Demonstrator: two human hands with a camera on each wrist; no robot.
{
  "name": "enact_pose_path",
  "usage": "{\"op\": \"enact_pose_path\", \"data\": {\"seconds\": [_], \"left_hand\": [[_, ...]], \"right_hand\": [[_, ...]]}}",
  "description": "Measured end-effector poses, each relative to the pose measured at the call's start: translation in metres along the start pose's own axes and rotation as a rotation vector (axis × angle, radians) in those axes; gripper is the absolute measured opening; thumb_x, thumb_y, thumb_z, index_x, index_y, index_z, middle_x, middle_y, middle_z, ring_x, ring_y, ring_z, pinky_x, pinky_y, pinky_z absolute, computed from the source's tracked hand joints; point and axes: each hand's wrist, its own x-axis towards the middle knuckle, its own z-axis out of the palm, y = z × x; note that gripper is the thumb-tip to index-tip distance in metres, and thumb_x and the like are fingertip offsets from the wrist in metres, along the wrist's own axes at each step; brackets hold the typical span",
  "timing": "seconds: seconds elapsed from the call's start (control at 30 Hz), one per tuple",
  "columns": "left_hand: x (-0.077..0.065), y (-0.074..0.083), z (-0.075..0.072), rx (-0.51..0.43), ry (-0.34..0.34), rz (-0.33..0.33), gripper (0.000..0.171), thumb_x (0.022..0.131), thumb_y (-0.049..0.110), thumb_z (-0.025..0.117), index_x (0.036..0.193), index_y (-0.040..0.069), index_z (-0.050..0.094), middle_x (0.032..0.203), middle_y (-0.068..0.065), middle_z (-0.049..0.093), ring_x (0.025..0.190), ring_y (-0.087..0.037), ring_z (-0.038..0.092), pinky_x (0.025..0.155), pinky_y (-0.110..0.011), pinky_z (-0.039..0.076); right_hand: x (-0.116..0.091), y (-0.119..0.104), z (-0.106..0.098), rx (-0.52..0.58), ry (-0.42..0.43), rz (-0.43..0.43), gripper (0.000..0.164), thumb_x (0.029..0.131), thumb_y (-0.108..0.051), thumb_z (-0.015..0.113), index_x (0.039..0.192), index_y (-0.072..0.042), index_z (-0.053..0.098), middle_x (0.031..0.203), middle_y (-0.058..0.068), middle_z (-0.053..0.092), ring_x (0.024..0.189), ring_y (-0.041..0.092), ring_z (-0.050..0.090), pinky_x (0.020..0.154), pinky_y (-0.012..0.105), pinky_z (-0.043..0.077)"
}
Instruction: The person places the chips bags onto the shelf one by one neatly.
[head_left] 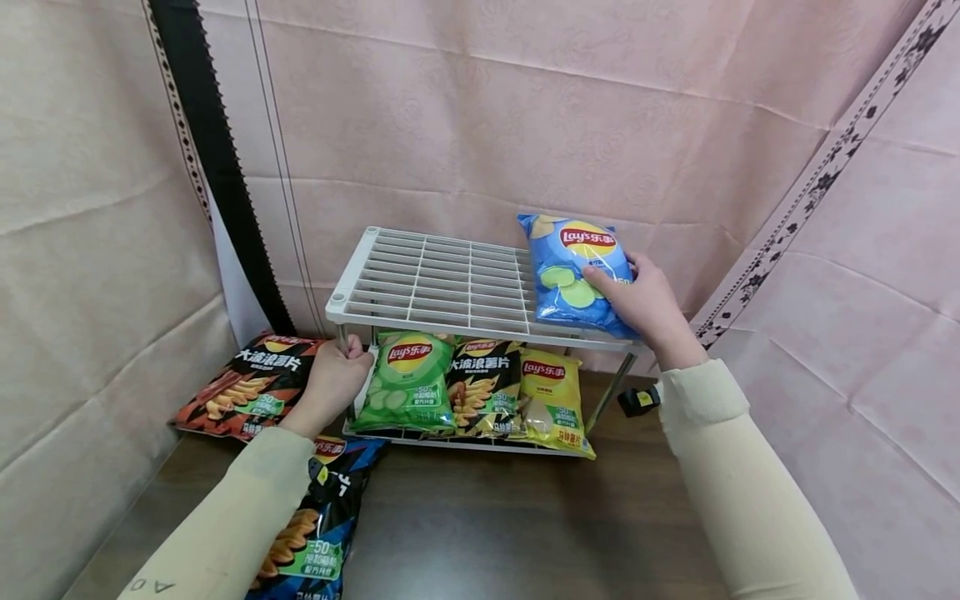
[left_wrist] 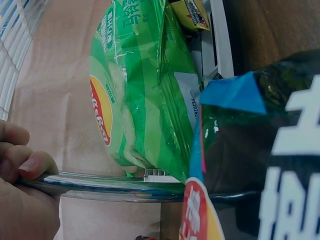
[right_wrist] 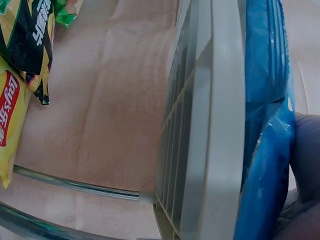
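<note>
A white two-tier rack (head_left: 442, 283) stands on the table. My right hand (head_left: 651, 307) holds a blue Lay's chip bag (head_left: 573, 271) by its right side, thumb on the front. The bag is at the right end of the top shelf; in the right wrist view its blue wrapper (right_wrist: 265, 110) lies along the shelf edge (right_wrist: 225, 125). With curled fingers my left hand (head_left: 335, 375) grips the rack's left front metal post (left_wrist: 115, 186). Green (head_left: 408, 383), black-and-gold (head_left: 486, 387) and yellow (head_left: 553, 396) chip bags stand in a row on the lower shelf.
A red-and-black chip bag (head_left: 258, 387) leans at the left, behind my left forearm. Nearer to me, a blue-and-black chip bag (head_left: 330, 517) lies on the table (head_left: 525, 525), partly under my left sleeve. Pink cloth (head_left: 525, 108) hangs behind the rack and along both sides.
</note>
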Motion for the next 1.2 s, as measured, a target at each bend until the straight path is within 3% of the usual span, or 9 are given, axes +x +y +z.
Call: {"op": "enact_pose_path", "data": {"seconds": [0.23,0.37,0.67,0.77,0.93,1.1,1.2], "left_hand": [[0.000,0.002,-0.003,-0.006,-0.028,0.006,0.033,0.093,0.013,0.052,0.070,0.008,0.029,0.056,0.001,0.021,0.048,-0.017,0.024,0.048,-0.032,0.026],[0.001,0.002,-0.004,0.002,-0.054,0.006,0.033,0.094,0.014,0.052,0.071,0.008,0.029,0.056,0.001,0.022,0.048,-0.017,0.025,0.047,-0.033,0.026],[0.000,0.005,-0.011,0.021,-0.146,-0.006,0.038,0.096,0.021,0.056,0.071,0.008,0.030,0.058,0.001,0.022,0.047,-0.016,0.024,0.047,-0.035,0.029],[0.000,0.006,-0.015,0.057,-0.190,-0.022,0.032,0.095,0.021,0.057,0.076,0.007,0.036,0.060,0.000,0.029,0.050,-0.017,0.030,0.048,-0.035,0.030],[-0.004,0.007,-0.027,0.214,-0.284,-0.001,0.024,0.095,0.027,0.060,0.098,0.007,0.049,0.082,-0.009,0.049,0.070,-0.024,0.046,0.063,-0.037,0.038],[-0.015,0.006,-0.042,0.342,-0.393,0.011,0.051,0.093,0.041,0.061,0.126,0.005,0.048,0.118,-0.020,0.055,0.105,-0.035,0.055,0.082,-0.049,0.045],[-0.023,0.006,-0.049,0.382,-0.420,-0.001,0.072,0.092,0.047,0.061,0.138,-0.002,0.037,0.132,-0.027,0.047,0.119,-0.043,0.048,0.091,-0.057,0.041]], "right_hand": [[-0.005,0.007,-0.007,0.012,0.009,-0.037,0.105,0.079,-0.071,0.059,0.155,-0.014,0.014,0.151,0.019,0.032,0.122,0.037,0.047,0.094,0.053,0.044],[-0.007,0.018,-0.012,0.002,0.028,-0.073,0.102,0.080,-0.070,0.059,0.155,-0.015,0.016,0.150,0.017,0.034,0.128,0.035,0.043,0.098,0.053,0.040],[-0.017,0.048,-0.022,0.030,0.109,-0.233,0.079,0.089,-0.060,0.056,0.152,-0.021,0.029,0.140,0.011,0.047,0.124,0.027,0.047,0.102,0.049,0.037],[-0.021,0.063,-0.025,0.049,0.123,-0.255,0.072,0.093,-0.056,0.051,0.152,-0.022,0.029,0.140,0.011,0.047,0.121,0.026,0.048,0.100,0.044,0.040],[-0.022,0.100,-0.023,0.120,0.108,-0.252,0.065,0.099,-0.049,0.043,0.151,-0.012,0.029,0.136,0.017,0.049,0.108,0.025,0.056,0.083,0.024,0.050],[-0.022,0.138,-0.015,0.171,0.046,-0.258,0.060,0.103,-0.044,0.035,0.148,-0.004,0.032,0.128,0.023,0.054,0.103,0.018,0.059,0.082,0.025,0.051],[-0.025,0.155,-0.007,0.221,0.007,-0.268,0.058,0.105,-0.043,0.031,0.147,-0.002,0.032,0.130,0.025,0.052,0.110,0.029,0.057,0.086,0.026,0.049]]}}
